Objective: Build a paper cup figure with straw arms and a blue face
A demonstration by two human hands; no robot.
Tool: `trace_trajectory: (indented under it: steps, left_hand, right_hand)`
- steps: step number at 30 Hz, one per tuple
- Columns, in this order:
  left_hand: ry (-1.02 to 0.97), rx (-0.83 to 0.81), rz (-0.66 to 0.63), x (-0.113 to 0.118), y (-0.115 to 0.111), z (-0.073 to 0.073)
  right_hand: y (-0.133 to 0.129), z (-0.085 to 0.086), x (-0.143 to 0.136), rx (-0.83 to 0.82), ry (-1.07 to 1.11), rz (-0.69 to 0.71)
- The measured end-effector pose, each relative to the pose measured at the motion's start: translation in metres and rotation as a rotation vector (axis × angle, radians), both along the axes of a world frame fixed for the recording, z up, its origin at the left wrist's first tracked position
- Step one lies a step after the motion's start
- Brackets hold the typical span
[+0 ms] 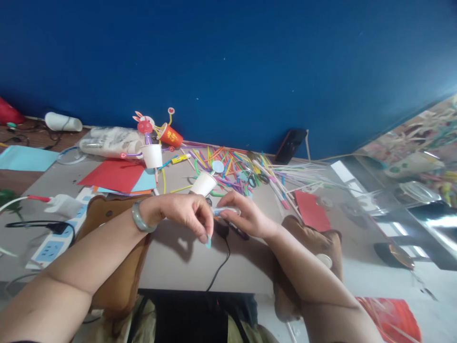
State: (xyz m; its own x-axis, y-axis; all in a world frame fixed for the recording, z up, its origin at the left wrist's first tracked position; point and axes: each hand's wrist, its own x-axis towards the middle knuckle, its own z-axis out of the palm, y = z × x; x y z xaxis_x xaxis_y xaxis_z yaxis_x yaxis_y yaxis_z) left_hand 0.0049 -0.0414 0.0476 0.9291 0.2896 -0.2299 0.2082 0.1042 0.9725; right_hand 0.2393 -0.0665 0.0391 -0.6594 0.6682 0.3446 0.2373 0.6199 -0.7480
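My left hand (187,214), with a pale bracelet at the wrist, is closed in a pinch on a small light-blue paper piece (208,242) above the grey tabletop. To its right, my right hand (246,214) is closed around a small clear-and-blue tube (228,210), partly covered by the fingers. Just beyond both hands stands a white paper cup (203,184) with a light-blue paper disc (217,166) rising from it on a thin stem. Its base is hidden behind my left hand.
Behind lie many colored pipe cleaners (228,164) and scissors (252,180). Left are a decorated white cup (152,156), red paper (112,175) and a power strip (48,250). Brown cushions (117,267) lie under my forearms. A black cable (223,262) crosses the table. A phone (291,145) leans on the blue wall.
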Motion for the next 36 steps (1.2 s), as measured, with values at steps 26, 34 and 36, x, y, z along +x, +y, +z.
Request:
trace_trajectory:
  steps: [26,34,36]
  left_hand:
    - [0.032,0.856,0.111,0.001,-0.005,-0.009]
    - [-0.146,0.366,0.447,0.002,0.006,-0.005]
    - [-0.192,0.248,0.560,0.008,0.003,-0.009]
  right_hand:
    - [0.008,0.020,0.020,-0.001,-0.254,-0.122]
    - [0.009,0.022,0.026,0.077,-0.015,-0.394]
    - [0.006,0.014,0.018,0.093,0.018,-0.394]
